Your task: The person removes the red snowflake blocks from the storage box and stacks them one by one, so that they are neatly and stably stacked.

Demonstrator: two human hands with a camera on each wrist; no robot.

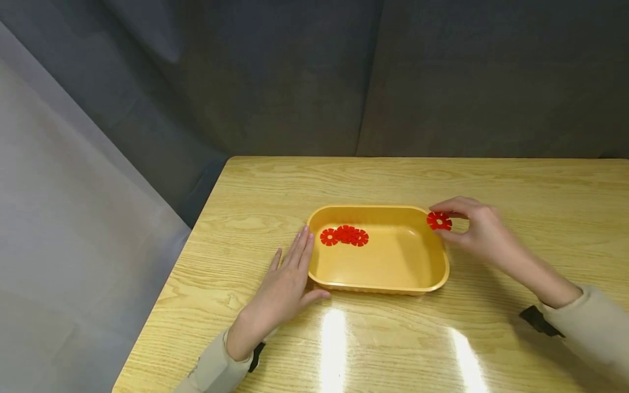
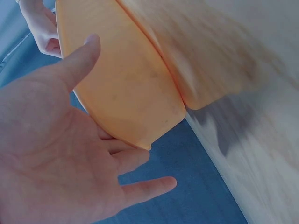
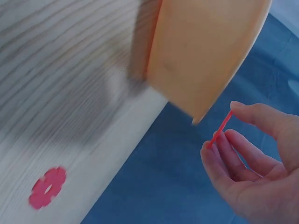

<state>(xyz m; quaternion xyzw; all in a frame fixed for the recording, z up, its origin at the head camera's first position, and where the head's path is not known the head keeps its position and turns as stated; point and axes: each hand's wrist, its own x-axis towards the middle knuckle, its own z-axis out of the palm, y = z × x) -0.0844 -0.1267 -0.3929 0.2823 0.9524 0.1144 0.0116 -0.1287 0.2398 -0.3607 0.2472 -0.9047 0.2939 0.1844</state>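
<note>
On the glossy wood-grain table (image 1: pixel 393 344), your left hand (image 1: pixel 282 289), straight-fingered and grasping nothing, rests against the left end of the yellow tray (image 1: pixel 383 267), where red notched discs (image 1: pixel 347 235) cluster inside, while your right hand (image 1: pixel 480 232) pinches a single red disc (image 1: pixel 432 221) between thumb and fingertips by the far right corner. If that pinch slackens, the thin disc could drop outside the rim, and too firm a left-hand push could slide the tray. Its walls look like smooth plastic with rounded corners, the discs are flat, slotted and center-holed, and a matte dark drape (image 1: pixel 295 82) hangs behind.
</note>
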